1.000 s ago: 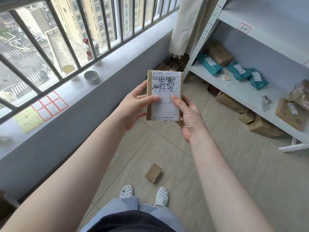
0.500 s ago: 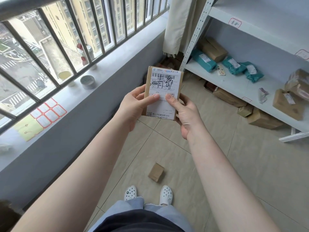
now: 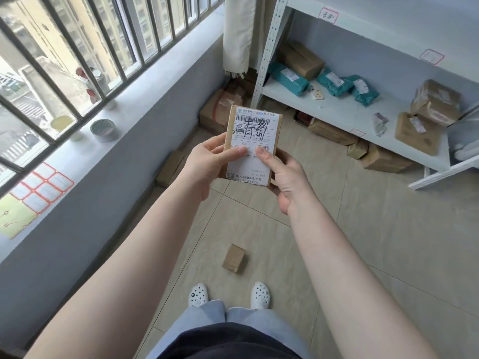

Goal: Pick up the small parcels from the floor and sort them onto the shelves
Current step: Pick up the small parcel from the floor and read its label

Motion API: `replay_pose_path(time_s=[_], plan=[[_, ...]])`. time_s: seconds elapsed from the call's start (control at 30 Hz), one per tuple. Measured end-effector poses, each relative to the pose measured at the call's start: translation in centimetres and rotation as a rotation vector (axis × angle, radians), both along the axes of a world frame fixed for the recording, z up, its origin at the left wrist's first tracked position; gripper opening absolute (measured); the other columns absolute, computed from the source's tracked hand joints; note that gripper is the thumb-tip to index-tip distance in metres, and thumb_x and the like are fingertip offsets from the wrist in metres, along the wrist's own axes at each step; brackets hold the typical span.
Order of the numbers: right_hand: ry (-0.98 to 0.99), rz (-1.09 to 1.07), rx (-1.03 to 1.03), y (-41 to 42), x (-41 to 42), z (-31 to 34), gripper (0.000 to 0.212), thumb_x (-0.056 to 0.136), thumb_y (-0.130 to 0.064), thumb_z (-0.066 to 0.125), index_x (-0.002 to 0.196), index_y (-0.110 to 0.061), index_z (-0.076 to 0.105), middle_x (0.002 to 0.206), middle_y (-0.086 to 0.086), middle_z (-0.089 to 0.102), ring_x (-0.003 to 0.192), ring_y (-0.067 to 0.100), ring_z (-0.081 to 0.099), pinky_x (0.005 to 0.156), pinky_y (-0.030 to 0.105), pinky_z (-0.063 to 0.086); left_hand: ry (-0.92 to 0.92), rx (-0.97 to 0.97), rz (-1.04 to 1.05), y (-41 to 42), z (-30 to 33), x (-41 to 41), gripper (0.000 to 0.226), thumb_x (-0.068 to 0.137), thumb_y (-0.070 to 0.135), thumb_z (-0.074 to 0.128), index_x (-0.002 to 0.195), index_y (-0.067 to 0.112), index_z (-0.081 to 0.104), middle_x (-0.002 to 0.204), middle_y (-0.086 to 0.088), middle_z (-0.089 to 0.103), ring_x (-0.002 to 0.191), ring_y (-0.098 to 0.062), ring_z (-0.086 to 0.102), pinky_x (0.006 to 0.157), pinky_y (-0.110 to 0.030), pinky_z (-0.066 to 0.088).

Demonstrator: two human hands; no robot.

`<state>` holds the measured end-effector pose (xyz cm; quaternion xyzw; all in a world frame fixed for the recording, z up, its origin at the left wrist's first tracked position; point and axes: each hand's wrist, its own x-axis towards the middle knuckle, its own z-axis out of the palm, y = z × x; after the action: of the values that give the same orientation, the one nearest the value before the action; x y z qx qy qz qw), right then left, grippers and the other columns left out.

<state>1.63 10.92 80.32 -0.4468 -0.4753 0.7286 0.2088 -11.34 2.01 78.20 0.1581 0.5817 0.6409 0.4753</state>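
I hold a small brown parcel (image 3: 252, 130) with a white shipping label and black handwritten characters upright in front of me. My left hand (image 3: 207, 161) grips its left edge, thumb on the label. My right hand (image 3: 281, 174) grips its lower right corner, thumb on the label too. On the floor tiles just ahead of my white shoes lies another small brown parcel (image 3: 234, 258). The white metal shelf (image 3: 337, 112) stands at the right, carrying teal bags (image 3: 287, 79) and brown boxes (image 3: 417, 130).
A barred window and grey sill (image 3: 134, 110) run along the left, with a tape roll (image 3: 105, 129) and label sheets (image 3: 41, 187) on it. More brown boxes (image 3: 220, 110) sit in the far corner, against the wall (image 3: 169, 168) and under the shelf (image 3: 383, 159). A curtain (image 3: 238, 35) hangs at the back.
The parcel stays in both hands and has sunk slightly lower in the view. My head has turned a little, so the shelf and floor parcel have shifted in the frame.
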Motion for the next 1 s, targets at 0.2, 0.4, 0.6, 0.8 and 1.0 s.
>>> replay_pose_path(time_s=[0.2, 0.4, 0.6, 0.8, 1.0], plan=[[-0.012, -0.062, -0.04, 3.7, 4.7, -0.7, 0.042, 0.082, -0.025, 0.073, 0.12, -0.013, 0.064, 0.092, -0.002, 0.072, 0.065, 0.004, 0.069, 0.049, 0.014, 0.049, 0.016, -0.039, -0.05, 4.4, -0.4, 4.5, 0.045, 0.08, 0.017, 0.079, 0.124, 0.015, 0.069, 0.101, 0.0, 0.08, 0.086, -0.015, 0.077, 0.07, -0.031, 0.06], [-0.035, -0.101, -0.077, 9.8, 11.9, -2.1, 0.041, 0.08, -0.027, 0.074, 0.118, -0.014, 0.066, 0.092, -0.001, 0.072, 0.069, 0.008, 0.068, 0.049, 0.014, 0.049, 0.028, -0.092, -0.07, 11.0, -1.2, 11.7, 0.045, 0.081, 0.018, 0.079, 0.125, 0.013, 0.068, 0.095, 0.005, 0.08, 0.08, -0.009, 0.076, 0.064, -0.024, 0.059], [-0.08, -0.053, -0.07, 17.7, 20.2, -2.8, 0.041, 0.08, -0.03, 0.075, 0.117, -0.015, 0.066, 0.091, -0.002, 0.072, 0.058, -0.001, 0.068, 0.046, 0.012, 0.047, -0.033, -0.124, -0.029, 18.6, -2.5, 20.3, 0.044, 0.083, 0.017, 0.076, 0.126, 0.013, 0.067, 0.092, 0.007, 0.079, 0.075, -0.006, 0.075, 0.06, -0.02, 0.057], [-0.076, -0.017, -0.066, 23.8, 24.8, -1.6, 0.023, 0.081, -0.029, 0.073, 0.102, -0.021, 0.068, 0.084, -0.006, 0.071, 0.061, 0.002, 0.066, 0.048, 0.012, 0.049, -0.04, -0.126, -0.007, 24.6, -1.0, 25.0, 0.046, 0.083, 0.016, 0.077, 0.127, 0.012, 0.067, 0.084, 0.01, 0.079, 0.069, -0.003, 0.074, 0.055, -0.017, 0.055], [-0.04, -0.024, -0.058, 28.8, 24.9, -0.7, 0.023, 0.08, -0.031, 0.074, 0.101, -0.022, 0.068, 0.082, -0.006, 0.072, 0.06, 0.002, 0.067, 0.049, 0.012, 0.049, -0.002, -0.109, -0.014, 29.6, 0.6, 25.1, 0.042, 0.084, 0.014, 0.075, 0.126, 0.01, 0.067, 0.08, 0.011, 0.079, 0.067, -0.002, 0.073, 0.054, -0.018, 0.055]])
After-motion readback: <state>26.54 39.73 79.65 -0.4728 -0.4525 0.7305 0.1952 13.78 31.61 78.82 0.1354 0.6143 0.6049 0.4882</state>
